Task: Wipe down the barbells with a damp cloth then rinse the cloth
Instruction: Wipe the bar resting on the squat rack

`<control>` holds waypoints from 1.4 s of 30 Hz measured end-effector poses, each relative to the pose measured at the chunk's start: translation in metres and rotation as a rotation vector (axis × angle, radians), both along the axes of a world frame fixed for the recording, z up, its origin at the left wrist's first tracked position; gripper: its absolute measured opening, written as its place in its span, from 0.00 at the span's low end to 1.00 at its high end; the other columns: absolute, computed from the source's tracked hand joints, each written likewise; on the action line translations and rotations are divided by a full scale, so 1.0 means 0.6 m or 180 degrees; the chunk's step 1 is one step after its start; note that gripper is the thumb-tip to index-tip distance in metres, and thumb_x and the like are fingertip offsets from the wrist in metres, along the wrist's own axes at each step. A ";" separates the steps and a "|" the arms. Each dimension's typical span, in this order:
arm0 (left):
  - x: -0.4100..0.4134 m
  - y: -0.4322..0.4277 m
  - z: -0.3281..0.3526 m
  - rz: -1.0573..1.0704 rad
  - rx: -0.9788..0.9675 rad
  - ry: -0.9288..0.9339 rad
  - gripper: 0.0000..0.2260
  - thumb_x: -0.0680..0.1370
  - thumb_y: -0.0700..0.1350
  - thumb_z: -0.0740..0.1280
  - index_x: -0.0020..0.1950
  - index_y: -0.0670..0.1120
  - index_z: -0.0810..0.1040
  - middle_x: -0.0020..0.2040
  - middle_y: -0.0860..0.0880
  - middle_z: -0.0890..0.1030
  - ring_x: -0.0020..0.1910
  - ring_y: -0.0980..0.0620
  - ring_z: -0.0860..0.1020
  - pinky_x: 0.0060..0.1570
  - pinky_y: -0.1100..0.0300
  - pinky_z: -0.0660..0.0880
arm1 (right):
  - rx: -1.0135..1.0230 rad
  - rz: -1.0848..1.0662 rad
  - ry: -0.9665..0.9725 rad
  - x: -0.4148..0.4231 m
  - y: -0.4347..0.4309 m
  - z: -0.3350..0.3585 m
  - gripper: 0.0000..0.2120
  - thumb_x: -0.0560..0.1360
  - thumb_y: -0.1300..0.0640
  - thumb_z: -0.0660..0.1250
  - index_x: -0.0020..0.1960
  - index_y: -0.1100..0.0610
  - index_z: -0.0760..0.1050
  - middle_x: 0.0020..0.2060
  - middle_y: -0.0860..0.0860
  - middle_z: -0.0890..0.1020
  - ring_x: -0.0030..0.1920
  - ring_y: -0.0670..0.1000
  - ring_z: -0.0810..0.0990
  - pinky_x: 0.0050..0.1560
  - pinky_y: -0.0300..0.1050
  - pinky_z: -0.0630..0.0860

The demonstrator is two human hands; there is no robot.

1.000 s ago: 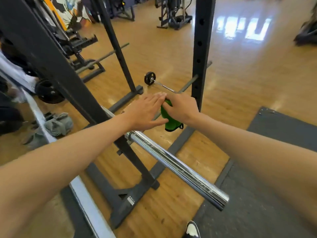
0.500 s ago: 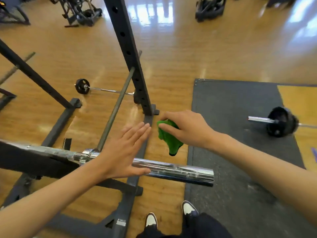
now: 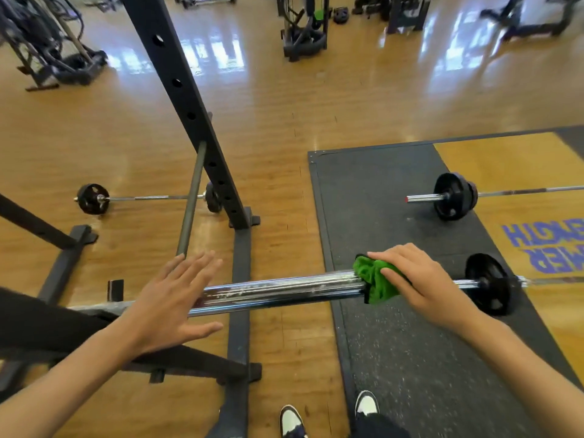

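Note:
A chrome barbell sleeve [image 3: 278, 290] juts out to the right from the squat rack, level with my hands. My right hand [image 3: 417, 279] holds a bunched green cloth [image 3: 374, 281] against the sleeve's free end, fingers curled over the cloth. My left hand [image 3: 172, 300] hovers flat with spread fingers over the sleeve's inner part, holding nothing. Other barbells lie on the floor: a thin one with small plates [image 3: 142, 198] behind the rack, one with a black plate [image 3: 455, 196] on the mat, and one [image 3: 488, 284] just beyond my right hand.
The dark rack upright [image 3: 189, 112] and its base rails [image 3: 240, 263] stand in front of me on the wooden floor. A black rubber mat [image 3: 395, 358] lies to the right. My shoes [image 3: 328, 415] are at the bottom edge. Gym machines stand far back.
My view swung right. My right hand moved the green cloth from above the sleeve onto its free end. My left hand stayed open over the bar.

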State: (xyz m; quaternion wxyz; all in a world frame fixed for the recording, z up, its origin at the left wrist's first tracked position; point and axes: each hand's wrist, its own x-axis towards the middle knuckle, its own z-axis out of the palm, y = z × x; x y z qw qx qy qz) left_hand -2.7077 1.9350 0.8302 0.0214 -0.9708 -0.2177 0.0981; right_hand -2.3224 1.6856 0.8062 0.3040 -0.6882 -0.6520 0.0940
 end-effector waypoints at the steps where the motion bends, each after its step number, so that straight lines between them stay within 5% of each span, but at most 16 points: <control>1: -0.009 0.003 0.001 0.0042 0.0010 0.0038 0.47 0.74 0.77 0.55 0.82 0.47 0.55 0.81 0.46 0.58 0.81 0.48 0.55 0.77 0.47 0.51 | 0.0019 -0.0040 -0.0068 0.002 -0.011 -0.009 0.18 0.85 0.48 0.55 0.70 0.51 0.74 0.56 0.38 0.76 0.56 0.43 0.74 0.54 0.44 0.71; 4: -0.030 0.017 0.003 0.0089 0.0061 0.0125 0.47 0.73 0.77 0.56 0.82 0.46 0.58 0.80 0.44 0.62 0.79 0.45 0.59 0.76 0.48 0.51 | -0.0140 -0.0111 -0.0466 0.005 -0.032 -0.024 0.19 0.84 0.48 0.55 0.72 0.50 0.72 0.65 0.44 0.77 0.65 0.48 0.75 0.63 0.48 0.71; 9: -0.035 0.024 -0.004 0.0302 0.0017 0.0142 0.49 0.71 0.80 0.55 0.82 0.48 0.56 0.80 0.44 0.61 0.80 0.44 0.57 0.77 0.45 0.52 | -0.0800 -0.0346 -0.0559 -0.016 -0.014 -0.027 0.32 0.81 0.35 0.48 0.80 0.49 0.60 0.76 0.46 0.68 0.78 0.47 0.64 0.78 0.46 0.60; 14: -0.036 0.020 -0.018 0.0547 -0.0446 -0.0175 0.54 0.66 0.82 0.59 0.83 0.51 0.51 0.81 0.45 0.58 0.79 0.43 0.57 0.76 0.44 0.55 | -0.0727 -0.0592 -0.1112 -0.082 0.041 -0.034 0.33 0.82 0.32 0.43 0.78 0.49 0.66 0.70 0.53 0.76 0.66 0.56 0.78 0.68 0.55 0.73; 19: -0.028 0.022 -0.019 0.0559 -0.0505 -0.0048 0.58 0.61 0.83 0.58 0.81 0.47 0.58 0.73 0.46 0.72 0.70 0.47 0.72 0.69 0.53 0.68 | -0.0340 -0.0471 -0.1418 -0.102 0.035 -0.045 0.25 0.84 0.41 0.51 0.75 0.50 0.71 0.61 0.54 0.80 0.60 0.55 0.78 0.61 0.54 0.75; 24: -0.018 0.024 -0.013 0.0657 -0.0598 0.0073 0.58 0.56 0.87 0.48 0.73 0.48 0.70 0.59 0.55 0.77 0.57 0.57 0.76 0.58 0.61 0.73 | -0.0157 -0.1403 -0.0561 -0.068 0.010 -0.057 0.22 0.83 0.45 0.53 0.66 0.54 0.77 0.55 0.52 0.81 0.55 0.54 0.79 0.54 0.52 0.77; 29: -0.007 0.018 -0.007 0.0715 -0.0644 0.0201 0.43 0.63 0.75 0.70 0.70 0.52 0.71 0.57 0.58 0.75 0.55 0.59 0.74 0.56 0.64 0.73 | -0.0387 -0.1949 -0.1055 -0.116 0.088 -0.041 0.24 0.81 0.46 0.50 0.45 0.55 0.81 0.36 0.51 0.82 0.36 0.53 0.77 0.38 0.47 0.69; 32: -0.006 0.018 -0.006 0.0716 -0.0638 0.0243 0.39 0.64 0.73 0.72 0.69 0.53 0.71 0.56 0.59 0.75 0.54 0.60 0.73 0.57 0.64 0.73 | -0.0074 -0.1578 -0.0955 -0.140 0.071 -0.058 0.20 0.83 0.46 0.53 0.58 0.54 0.81 0.46 0.51 0.83 0.45 0.54 0.80 0.49 0.51 0.75; 36: -0.005 0.018 -0.004 0.0713 -0.0586 0.0259 0.34 0.66 0.73 0.70 0.64 0.56 0.73 0.52 0.60 0.73 0.51 0.61 0.73 0.53 0.66 0.73 | 0.0154 -0.1182 -0.1141 -0.112 0.009 -0.084 0.21 0.83 0.49 0.56 0.72 0.56 0.75 0.64 0.56 0.78 0.66 0.58 0.74 0.71 0.58 0.69; 39: -0.004 0.016 -0.005 0.0765 -0.0555 0.0284 0.30 0.67 0.73 0.69 0.60 0.57 0.74 0.50 0.60 0.72 0.49 0.62 0.73 0.51 0.66 0.74 | -0.0025 -0.1576 -0.0579 -0.092 0.011 -0.075 0.20 0.83 0.48 0.56 0.67 0.55 0.78 0.61 0.54 0.80 0.66 0.56 0.75 0.67 0.53 0.71; 42: -0.004 0.015 -0.009 0.0785 -0.0515 0.0260 0.28 0.67 0.73 0.69 0.59 0.57 0.74 0.49 0.60 0.72 0.48 0.62 0.73 0.50 0.67 0.74 | -0.0453 -0.1982 -0.0144 -0.088 0.058 -0.041 0.14 0.83 0.51 0.58 0.54 0.54 0.81 0.45 0.51 0.82 0.49 0.55 0.80 0.46 0.47 0.73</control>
